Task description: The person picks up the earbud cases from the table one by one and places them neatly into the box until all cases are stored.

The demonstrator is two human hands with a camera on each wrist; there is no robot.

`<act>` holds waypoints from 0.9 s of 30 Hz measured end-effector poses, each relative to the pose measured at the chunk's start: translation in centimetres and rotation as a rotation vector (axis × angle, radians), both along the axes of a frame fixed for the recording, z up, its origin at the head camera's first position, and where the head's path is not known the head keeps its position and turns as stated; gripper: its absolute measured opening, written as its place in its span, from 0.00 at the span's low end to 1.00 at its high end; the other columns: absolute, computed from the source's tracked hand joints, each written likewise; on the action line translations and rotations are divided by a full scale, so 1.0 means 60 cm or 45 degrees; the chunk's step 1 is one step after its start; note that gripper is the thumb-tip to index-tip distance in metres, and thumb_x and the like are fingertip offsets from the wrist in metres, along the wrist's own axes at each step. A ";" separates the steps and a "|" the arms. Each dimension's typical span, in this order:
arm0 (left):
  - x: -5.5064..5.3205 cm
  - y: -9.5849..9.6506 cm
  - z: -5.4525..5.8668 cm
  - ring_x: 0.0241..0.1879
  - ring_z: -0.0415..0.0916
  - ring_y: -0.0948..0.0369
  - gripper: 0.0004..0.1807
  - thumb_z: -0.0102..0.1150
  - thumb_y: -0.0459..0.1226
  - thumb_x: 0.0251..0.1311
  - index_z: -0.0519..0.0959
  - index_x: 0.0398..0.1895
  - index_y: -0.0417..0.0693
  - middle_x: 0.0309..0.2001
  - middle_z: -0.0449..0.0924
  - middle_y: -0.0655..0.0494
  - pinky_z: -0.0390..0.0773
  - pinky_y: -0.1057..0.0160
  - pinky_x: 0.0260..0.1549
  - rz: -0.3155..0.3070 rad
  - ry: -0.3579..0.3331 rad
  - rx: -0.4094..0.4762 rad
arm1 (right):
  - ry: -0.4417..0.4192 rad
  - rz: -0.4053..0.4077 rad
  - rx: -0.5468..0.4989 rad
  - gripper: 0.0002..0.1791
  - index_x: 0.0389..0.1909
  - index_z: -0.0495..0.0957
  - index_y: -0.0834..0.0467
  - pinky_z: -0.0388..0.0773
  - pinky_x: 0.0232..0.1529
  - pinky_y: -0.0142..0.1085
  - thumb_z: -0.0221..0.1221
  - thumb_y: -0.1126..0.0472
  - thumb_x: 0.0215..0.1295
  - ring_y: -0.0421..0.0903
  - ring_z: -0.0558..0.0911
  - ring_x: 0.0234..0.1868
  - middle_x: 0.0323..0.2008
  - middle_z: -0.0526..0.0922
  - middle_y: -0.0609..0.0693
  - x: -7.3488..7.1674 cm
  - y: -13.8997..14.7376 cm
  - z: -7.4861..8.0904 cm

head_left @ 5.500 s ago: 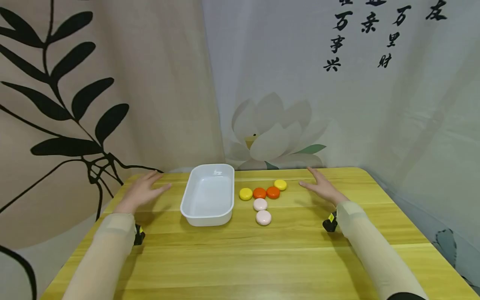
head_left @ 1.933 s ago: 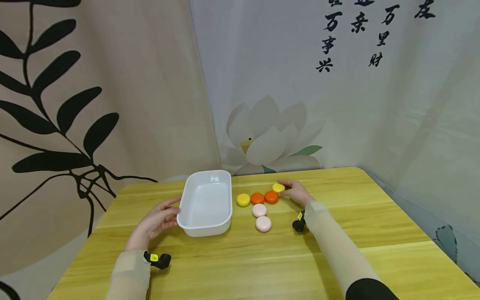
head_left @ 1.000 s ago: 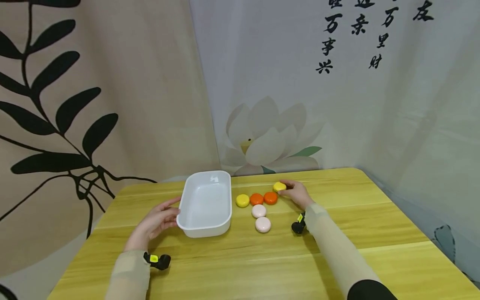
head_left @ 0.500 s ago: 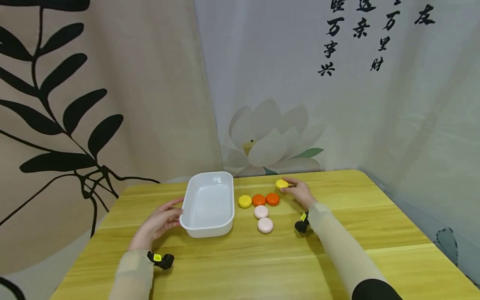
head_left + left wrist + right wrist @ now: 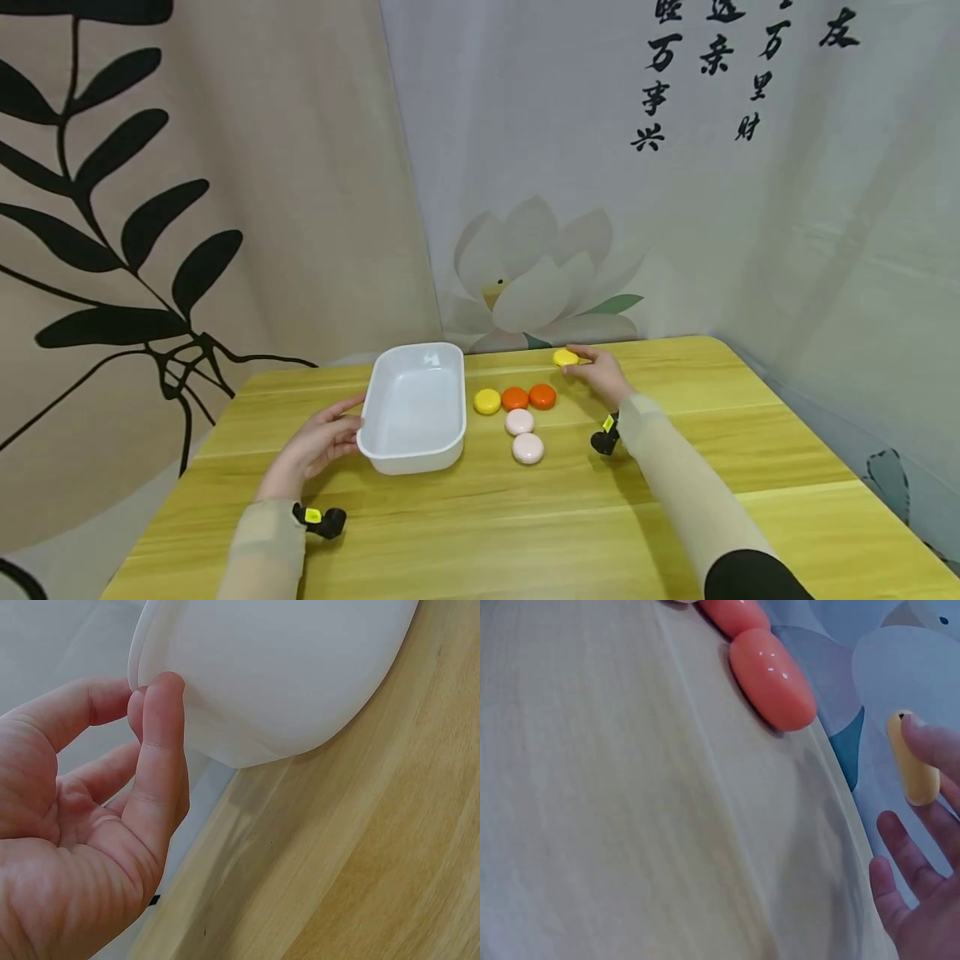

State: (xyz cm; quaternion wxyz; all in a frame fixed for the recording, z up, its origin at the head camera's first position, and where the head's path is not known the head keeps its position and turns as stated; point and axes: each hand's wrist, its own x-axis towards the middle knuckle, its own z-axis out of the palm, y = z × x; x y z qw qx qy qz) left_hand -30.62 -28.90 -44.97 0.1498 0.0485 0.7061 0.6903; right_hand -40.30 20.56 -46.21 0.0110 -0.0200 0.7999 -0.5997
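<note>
My right hand (image 5: 602, 377) pinches a glossy yellow rounded disc (image 5: 566, 357) between thumb and fingertips, raised above the table's far edge. In the right wrist view this disc (image 5: 915, 761) stands edge-on, with the other fingers spread below it. My left hand (image 5: 318, 446) is at the left side of a deep white rectangular dish (image 5: 411, 463). The left wrist view has its thumb and fingertips meeting at the dish rim (image 5: 136, 652). Right of the dish lie another yellow disc (image 5: 487, 402), two orange discs (image 5: 515, 398) and two pale pink discs (image 5: 528, 448).
The wooden table (image 5: 465, 533) has rounded far corners and carries the dish and discs. Behind it hangs a printed cloth (image 5: 540, 125) with a lotus, leaves and black characters. Each wrist wears a small black camera (image 5: 324, 522).
My left hand has come to the dish's left side. My right hand has reached in, grasped the far yellow disc and lifted it up and away from the orange discs.
</note>
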 end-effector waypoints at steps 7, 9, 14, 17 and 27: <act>0.001 0.002 0.000 0.32 0.78 0.62 0.36 0.53 0.33 0.69 0.49 0.75 0.39 0.38 0.81 0.54 0.81 0.65 0.36 0.008 0.006 -0.011 | 0.021 0.014 0.007 0.35 0.68 0.67 0.60 0.67 0.60 0.44 0.66 0.61 0.60 0.52 0.70 0.59 0.66 0.68 0.57 0.002 0.000 0.014; 0.001 0.002 -0.001 0.32 0.78 0.62 0.36 0.53 0.33 0.69 0.49 0.75 0.38 0.38 0.81 0.54 0.81 0.65 0.36 0.005 0.010 -0.012 | 0.022 0.017 0.000 0.34 0.68 0.67 0.61 0.68 0.60 0.44 0.65 0.62 0.60 0.53 0.71 0.59 0.66 0.68 0.57 0.003 -0.001 0.017; 0.001 0.003 0.000 0.31 0.78 0.63 0.36 0.53 0.32 0.69 0.50 0.75 0.38 0.37 0.82 0.55 0.81 0.66 0.35 0.011 0.007 0.003 | 0.036 0.001 0.017 0.33 0.68 0.67 0.61 0.71 0.58 0.43 0.64 0.62 0.62 0.54 0.73 0.58 0.66 0.69 0.58 0.007 -0.006 0.030; 0.001 0.004 0.000 0.31 0.78 0.63 0.36 0.52 0.32 0.69 0.50 0.75 0.38 0.37 0.82 0.55 0.81 0.66 0.35 0.014 0.004 0.010 | 0.059 -0.003 0.050 0.32 0.68 0.67 0.61 0.71 0.59 0.45 0.63 0.62 0.63 0.55 0.72 0.59 0.66 0.69 0.59 0.010 -0.008 0.039; 0.001 0.004 -0.001 0.31 0.78 0.62 0.36 0.53 0.32 0.68 0.49 0.75 0.38 0.37 0.81 0.55 0.81 0.67 0.34 0.016 -0.017 0.029 | 0.127 0.023 0.133 0.32 0.67 0.68 0.61 0.68 0.61 0.49 0.65 0.59 0.62 0.57 0.68 0.64 0.66 0.69 0.58 0.002 0.000 0.050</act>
